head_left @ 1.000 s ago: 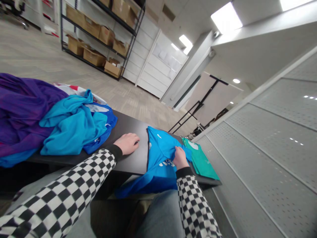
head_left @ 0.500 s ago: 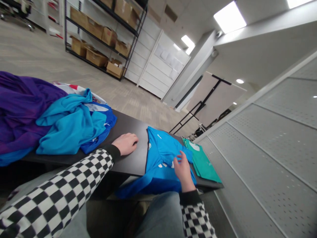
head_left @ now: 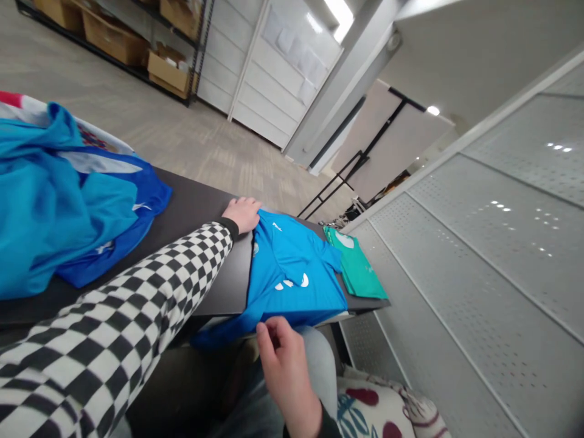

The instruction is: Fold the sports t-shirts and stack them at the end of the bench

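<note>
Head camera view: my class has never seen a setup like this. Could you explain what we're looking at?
There is no robot: these are a person's bare hands, seen by a camera worn on the head. A bright blue shirt lies on a dark table, partly hanging over the near edge. Folded green clothing lies to its right, heaped clothes to the left. The left hand is at the shirt's far left corner; the right hand, fingers curled, is by the near edge. Whether either holds cloth isn't clear.
</note>
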Available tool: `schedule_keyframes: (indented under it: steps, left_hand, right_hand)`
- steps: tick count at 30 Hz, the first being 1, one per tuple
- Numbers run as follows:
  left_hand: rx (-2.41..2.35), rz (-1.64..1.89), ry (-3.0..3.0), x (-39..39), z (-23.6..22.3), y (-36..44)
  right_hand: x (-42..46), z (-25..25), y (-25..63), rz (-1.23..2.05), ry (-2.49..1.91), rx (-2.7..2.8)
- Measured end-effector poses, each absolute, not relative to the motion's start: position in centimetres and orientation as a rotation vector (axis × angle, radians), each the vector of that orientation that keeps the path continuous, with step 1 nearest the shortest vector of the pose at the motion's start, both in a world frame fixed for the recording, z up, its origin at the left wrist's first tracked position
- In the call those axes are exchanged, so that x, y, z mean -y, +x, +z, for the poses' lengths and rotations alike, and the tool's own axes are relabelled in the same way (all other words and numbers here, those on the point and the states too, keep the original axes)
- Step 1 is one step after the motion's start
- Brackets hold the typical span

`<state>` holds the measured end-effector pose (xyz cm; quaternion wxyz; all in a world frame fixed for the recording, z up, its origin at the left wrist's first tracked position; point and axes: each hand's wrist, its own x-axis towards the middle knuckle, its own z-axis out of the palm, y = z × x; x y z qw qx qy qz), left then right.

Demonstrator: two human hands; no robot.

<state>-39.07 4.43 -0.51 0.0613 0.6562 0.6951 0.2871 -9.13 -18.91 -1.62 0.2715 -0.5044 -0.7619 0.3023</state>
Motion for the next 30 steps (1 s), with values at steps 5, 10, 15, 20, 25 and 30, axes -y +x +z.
schedule_keyframes:
  steps: [5, 10, 15, 20, 25, 30]
  left_hand:
    - [-2.021, 0.795, 2.104, -7.8, -1.5, -41.1]
    - [-2.043, 0.776, 2.086, -9.0, -1.8, -42.0]
    - [-2.061, 0.784, 2.076, -9.4, -2.0, -42.0]
    - [-2.058, 0.788, 2.066, -9.3, -2.2, -41.9]
    - [-2.06, 0.781, 2.05, -9.2, -2.1, -42.0]
    - [-2.055, 0.772, 2.047, -9.1, -2.0, -42.0]
  right_hand:
    - [16.6, 0.3, -11.9, 0.802, -1.297, 2.259]
    - [15.5, 0.5, -12.2, 0.735, -1.366, 2.376]
    - [16.3, 0.2, -10.8, 0.796, -1.431, 2.23]
    - [17.5, -2.9, -8.8, 0.9, -1.453, 1.744]
    - [17.6, -6.4, -7.0, 1.15, -1.414, 1.286]
    - [17.0, -8.8, -6.3, 1.325, -1.447, 0.977]
